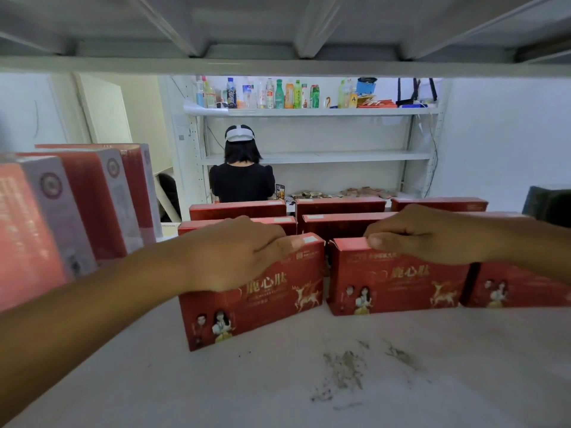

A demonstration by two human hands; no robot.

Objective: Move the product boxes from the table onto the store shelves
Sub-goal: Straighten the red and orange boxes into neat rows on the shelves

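**Setting two red boxes into the front row**

Looking through the head camera, you have both hands inside the shelf bay. Your left hand [234, 251] is closed over the top edge of the near-left red deer box [256, 301], thumb on the front face and fingers curled behind. That box stands on the white shelf board [278, 381], tilted and nearer to you than its neighbour. Your right hand [429, 233] pinches the top edge of the middle red deer box [395, 282] the same way; it stands upright. A third front box [519, 285] sits just to the right, partly under your forearm.

Behind these, two farther rows of red boxes [340, 208] already stand on the board, and taller red-and-grey boxes [77, 211] fill the left side. Much of this shelf looks stocked, then. What seems left is squaring the left box into line and letting go. The table is out of view, so you cannot tell how many boxes remain there. A person in black [242, 180] stands at the far shelving [315, 156].
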